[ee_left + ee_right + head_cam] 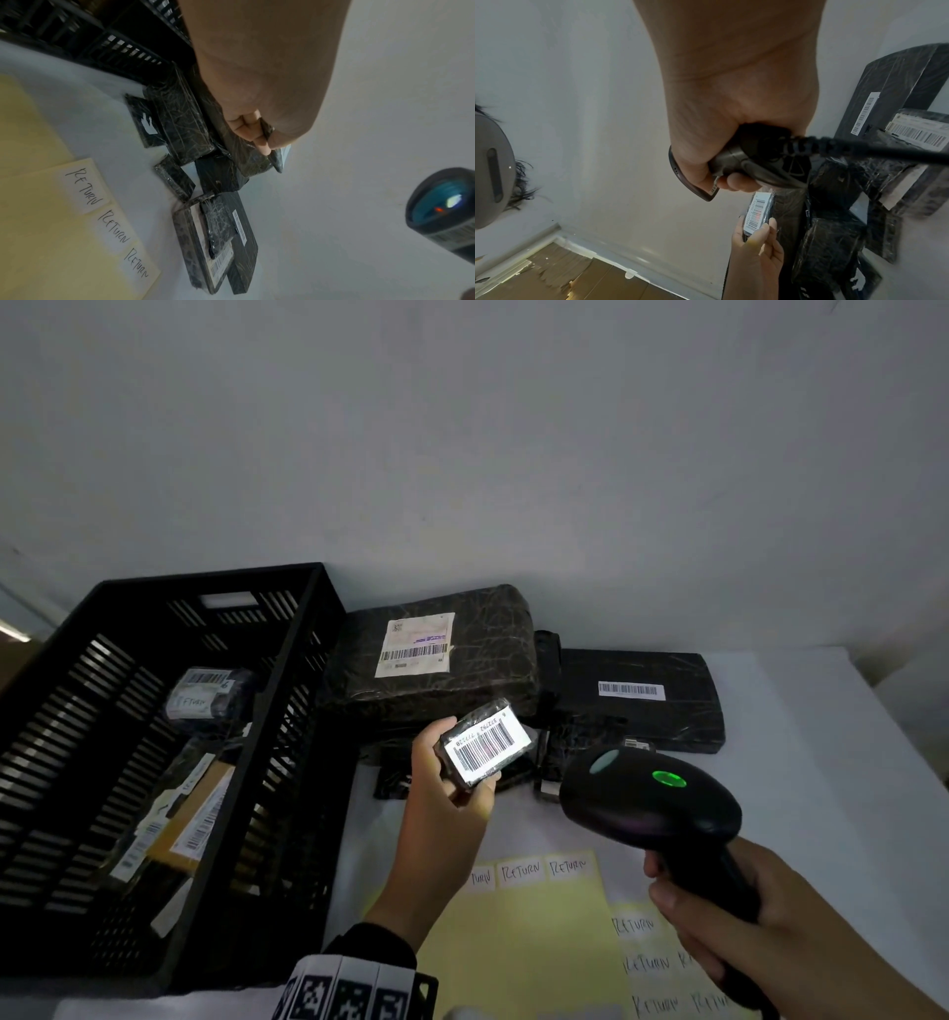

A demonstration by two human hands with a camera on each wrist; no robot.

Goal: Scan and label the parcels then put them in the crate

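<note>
Above the white worktop [821, 762], just in front of the stacked parcels: left hand [447, 793] raised, thumb and fingers [480, 793] curled round a small black-wrapped parcel [485, 743], its white barcode label [488, 747] turned up toward the scanner. On the label in the right wrist view, a faint red mark of light across the bars [756, 215]. To the right and near, not touching: black handheld barcode scanner [649, 796] with a green lamp lit on top [669, 779], handle gripped fully by the right hand [739, 932], all fingers wrapped tight around it; black cable [885, 150] leaving the base of the handle.

Behind the held parcel: one large wrapped parcel [436, 654] with a shipping label, next to it on the right a flat black parcel [637, 695] with a narrow barcode strip, and some smaller wrapped parcels under and in front of them, number hard to tell.

On the left of the worktop, beside the large parcel: black slotted crate [287, 690], already holding several parcels, the upper one [205, 695] carrying a white sticker with "RETURN" written on it. Nearest to the person, on the worktop: yellow backing sheets [518, 947] with handwritten "RETURN" stickers [521, 868] in rows.
</note>
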